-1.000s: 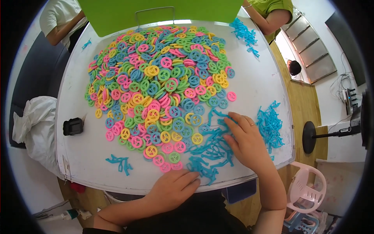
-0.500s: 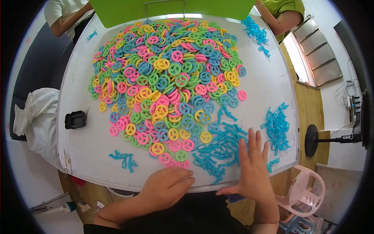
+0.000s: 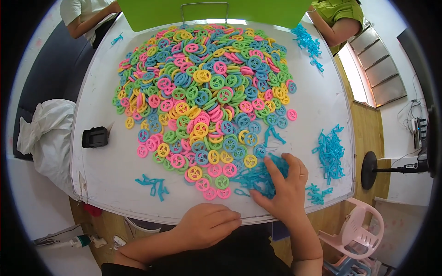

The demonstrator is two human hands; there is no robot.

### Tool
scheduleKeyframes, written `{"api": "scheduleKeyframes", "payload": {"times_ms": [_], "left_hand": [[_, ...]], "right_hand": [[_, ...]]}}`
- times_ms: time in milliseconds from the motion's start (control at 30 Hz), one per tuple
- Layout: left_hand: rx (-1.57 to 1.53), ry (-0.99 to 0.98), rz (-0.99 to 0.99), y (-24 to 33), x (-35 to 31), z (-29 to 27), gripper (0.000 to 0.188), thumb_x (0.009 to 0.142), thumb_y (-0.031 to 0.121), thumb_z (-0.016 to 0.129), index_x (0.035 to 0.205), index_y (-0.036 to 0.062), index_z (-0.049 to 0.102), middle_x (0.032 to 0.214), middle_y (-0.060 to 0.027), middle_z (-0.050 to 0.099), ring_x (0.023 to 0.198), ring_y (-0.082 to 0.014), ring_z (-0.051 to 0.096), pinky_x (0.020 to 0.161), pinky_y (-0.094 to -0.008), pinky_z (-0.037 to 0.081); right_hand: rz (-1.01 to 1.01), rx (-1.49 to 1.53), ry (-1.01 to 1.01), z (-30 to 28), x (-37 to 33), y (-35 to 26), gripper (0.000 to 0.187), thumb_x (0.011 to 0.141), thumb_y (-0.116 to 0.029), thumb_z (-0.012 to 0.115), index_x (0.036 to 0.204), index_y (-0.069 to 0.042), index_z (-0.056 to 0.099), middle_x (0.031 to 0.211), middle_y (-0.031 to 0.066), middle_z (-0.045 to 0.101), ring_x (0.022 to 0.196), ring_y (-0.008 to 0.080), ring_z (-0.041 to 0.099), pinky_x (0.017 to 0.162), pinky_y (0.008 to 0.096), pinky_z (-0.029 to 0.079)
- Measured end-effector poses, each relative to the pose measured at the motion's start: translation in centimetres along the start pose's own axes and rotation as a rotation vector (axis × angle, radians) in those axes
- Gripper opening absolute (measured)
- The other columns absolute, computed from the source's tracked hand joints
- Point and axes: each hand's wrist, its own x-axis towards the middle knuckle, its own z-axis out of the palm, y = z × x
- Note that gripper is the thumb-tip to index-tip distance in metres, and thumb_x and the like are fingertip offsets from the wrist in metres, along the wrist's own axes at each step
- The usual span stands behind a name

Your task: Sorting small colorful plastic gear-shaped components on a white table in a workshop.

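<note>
- A room with wooden flooring surrounds a white worktop, which fills the middle of the frame; a green panel with a wire handle stands at its far edge.
- A broad mound of spoked plastic wheels in pink, yellow, green and blue covers the centre; many lean on one another, so they sit tilted rather than flat.
- The right hand, lower right of centre, is over a heap of forked blue plastic pieces. Its fingers are spread and bent, thumb apart — probably so they curve around the loose heap; no single piece shows pinched.
- The left hand is at the near edge, bottom centre, fingers bent and pressed together. Its palm side is hidden, so I cannot tell whether it grasps anything.
- A denser blue heap lies at right, with a small cluster below it — both apart from the wheels, which probably keeps the slender parts from mixing in.
- Another blue cluster lies lower left, below a black tray.
- Two people sit or stand beyond: a white sleeve upper left, a green garment upper right.
</note>
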Motion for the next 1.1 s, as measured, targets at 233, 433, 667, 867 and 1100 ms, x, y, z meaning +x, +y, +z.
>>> {"api": "scheduleKeyframes", "payload": {"times_ms": [233, 433, 667, 867, 1100], "left_hand": [[0.006, -0.042, 0.009, -0.1, 0.1, 0.2, 0.027, 0.078, 0.008, 0.081, 0.104, 0.0097, 0.074, 0.109, -0.0029, 0.071, 0.092, -0.0209, 0.07, 0.075, -0.034, 0.056], [-0.005, -0.051, 0.008, 0.0, 0.3, 0.4, 0.028, 0.079, 0.008, 0.081, 0.105, 0.0102, 0.073, 0.111, -0.0028, 0.071, 0.092, -0.0213, 0.07, 0.076, -0.034, 0.056], [-0.063, -0.027, -0.052, -0.1, 0.0, 0.4, 0.026, 0.079, 0.007, 0.081, 0.104, 0.009, 0.073, 0.11, -0.0047, 0.071, 0.092, -0.0224, 0.07, 0.075, -0.0347, 0.057], [-0.377, 0.069, -0.278, 0.4, 0.2, 0.2, 0.021, 0.087, 0.003, 0.077, 0.107, 0.0048, 0.071, 0.109, -0.0078, 0.07, 0.091, -0.0217, 0.071, 0.075, -0.0327, 0.058], [-1.405, 0.225, -0.905, 0.6, 0.7, -0.1, 0.012, 0.104, 0.008, 0.059, 0.114, 0.0033, 0.064, 0.11, -0.0096, 0.066, 0.098, -0.0189, 0.066, 0.08, -0.0369, 0.06]], "right_hand": [[-0.004, 0.103, 0.095, 1.0, -0.1, 0.0, 0.061, 0.069, -0.026, 0.084, 0.125, -0.009, 0.066, 0.131, 0.0217, 0.052, 0.12, 0.0432, 0.049, 0.1, 0.0533, 0.042], [-0.074, 0.079, 0.116, 0.8, 0.4, -0.5, 0.054, 0.069, -0.021, 0.081, 0.12, -0.007, 0.069, 0.119, 0.017, 0.056, 0.109, 0.0392, 0.053, 0.092, 0.0497, 0.047], [-0.123, 0.129, 0.218, 1.3, 0.2, -0.2, 0.044, 0.069, -0.01, 0.08, 0.111, -0.005, 0.071, 0.099, 0.013, 0.06, 0.089, 0.0324, 0.059, 0.077, 0.0429, 0.05], [-0.122, 0.224, 0.244, 1.3, 0.4, 0.1, 0.039, 0.067, -0.005, 0.079, 0.104, -0.004, 0.07, 0.093, 0.0125, 0.062, 0.083, 0.0317, 0.062, 0.072, 0.0406, 0.051], [0.023, 0.513, 0.312, -1.3, 1.3, 1.0, 0.032, 0.069, 0.001, 0.075, 0.1, -0.003, 0.069, 0.09, 0.013, 0.066, 0.082, 0.0293, 0.066, 0.072, 0.0357, 0.053]]}}
